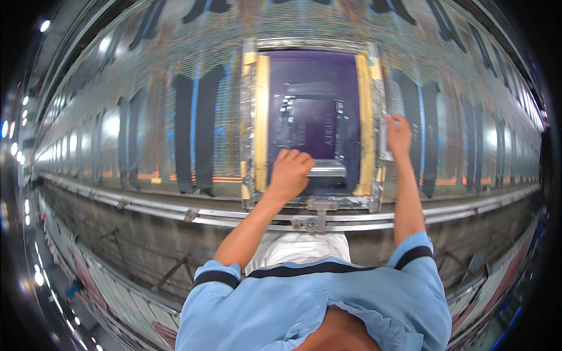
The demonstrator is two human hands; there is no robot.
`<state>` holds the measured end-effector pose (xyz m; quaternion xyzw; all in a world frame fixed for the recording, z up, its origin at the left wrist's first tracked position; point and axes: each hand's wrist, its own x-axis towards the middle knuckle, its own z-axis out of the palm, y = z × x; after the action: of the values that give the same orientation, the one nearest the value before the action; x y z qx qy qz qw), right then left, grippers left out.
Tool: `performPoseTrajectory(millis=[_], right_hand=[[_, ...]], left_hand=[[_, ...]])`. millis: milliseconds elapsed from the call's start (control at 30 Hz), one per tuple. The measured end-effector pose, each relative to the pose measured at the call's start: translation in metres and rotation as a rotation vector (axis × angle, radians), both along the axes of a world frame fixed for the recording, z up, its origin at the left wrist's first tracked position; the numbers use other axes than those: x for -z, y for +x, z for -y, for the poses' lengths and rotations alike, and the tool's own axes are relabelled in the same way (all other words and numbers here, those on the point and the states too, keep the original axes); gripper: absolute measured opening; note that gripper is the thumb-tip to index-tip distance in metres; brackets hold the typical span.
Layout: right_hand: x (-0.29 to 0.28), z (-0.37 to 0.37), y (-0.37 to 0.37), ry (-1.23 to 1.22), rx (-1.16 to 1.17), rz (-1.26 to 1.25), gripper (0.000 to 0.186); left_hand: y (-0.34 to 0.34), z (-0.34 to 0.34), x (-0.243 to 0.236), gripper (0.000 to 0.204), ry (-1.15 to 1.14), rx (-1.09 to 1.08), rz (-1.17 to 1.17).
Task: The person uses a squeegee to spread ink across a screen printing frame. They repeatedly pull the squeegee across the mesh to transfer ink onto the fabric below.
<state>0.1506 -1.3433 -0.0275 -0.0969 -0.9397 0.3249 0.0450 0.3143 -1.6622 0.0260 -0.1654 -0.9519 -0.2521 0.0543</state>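
A screen frame [313, 44] with purple mesh and yellow tape along both sides lies on the long table. Across the lower part of the mesh is a silver squeegee bar [326, 169]. My left hand [290, 172] has its fingers curled at that bar's left end, gripping it. My right hand [398, 137] is closed on a pale, flat piece [386, 153] at the frame's right side; whether this piece belongs to the frame is unclear.
Several dark cut pieces [208, 128] lie along the table [152, 146] on both sides of the frame. A metal rail [369, 220] runs along the near edge, with a clamp bracket [321, 216] below the frame. Rows of lights show at the far left.
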Motion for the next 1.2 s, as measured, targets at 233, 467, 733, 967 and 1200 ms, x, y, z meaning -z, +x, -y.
performPoseTrajectory(millis=[233, 467, 733, 967, 1200], right_hand=[[-0.101, 0.051, 0.010, -0.083, 0.004, -0.057, 0.024], [-0.034, 0.260, 0.063, -0.263, -0.055, -0.227, 0.027], [-0.023, 0.375, 0.081, -0.302, -0.019, -0.150, 0.025], [-0.001, 0.376, 0.073, -0.194, -0.004, -0.138, 0.023], [-0.036, 0.382, 0.072, 0.054, -0.126, -0.001, 0.023]], left_hand=[[0.011, 0.048, -0.029, 0.040, 0.132, -0.047, -0.017], [0.049, 0.246, -0.029, 0.031, -0.008, -0.098, -0.017], [0.113, 0.349, -0.034, 0.039, -0.108, -0.088, -0.115], [0.133, 0.350, -0.011, 0.041, -0.080, -0.011, -0.106], [0.031, 0.377, 0.001, 0.044, -0.128, -0.006, -0.168]])
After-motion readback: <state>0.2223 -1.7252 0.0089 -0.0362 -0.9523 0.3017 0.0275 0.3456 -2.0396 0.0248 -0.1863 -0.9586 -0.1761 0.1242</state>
